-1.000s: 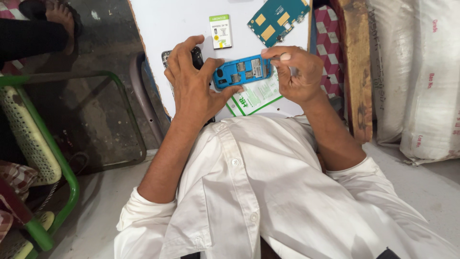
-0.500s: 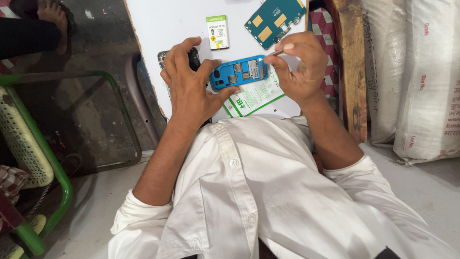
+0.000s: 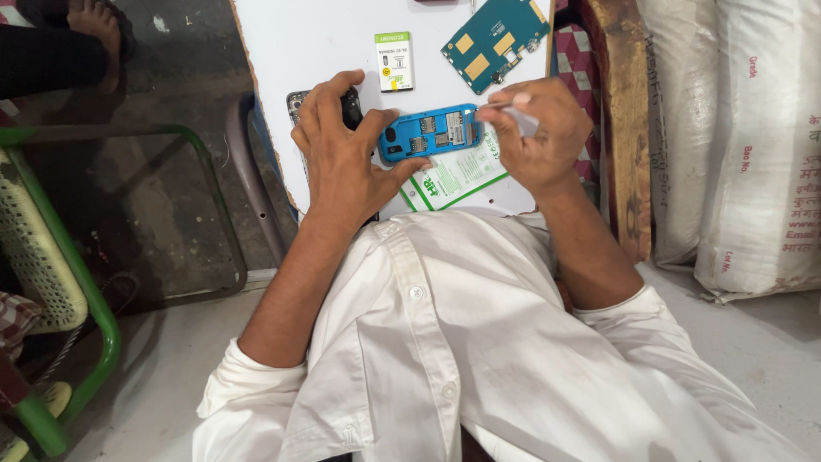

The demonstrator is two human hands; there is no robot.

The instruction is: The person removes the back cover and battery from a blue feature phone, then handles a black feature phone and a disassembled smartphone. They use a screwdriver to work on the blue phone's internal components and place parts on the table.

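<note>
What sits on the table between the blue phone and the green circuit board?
Nothing: in the head view, bare white table separates blue phone and green circuit board.

Glossy blue plastic phone shell, matt white tabletop, printed paper sheet, woven sacks, rough wood plank

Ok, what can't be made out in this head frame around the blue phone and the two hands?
- Thin tool in right hand: only a sliver shows by the fingers; its kind is too small to tell.
- Dark phone: mostly covered by left hand.
- Blue phone: its open-back parts are too small to identify.
- Green paper: partly under the blue phone.
- Circuit board: components too small to tell apart.
- Small item at the table's top edge: cut off.
</note>
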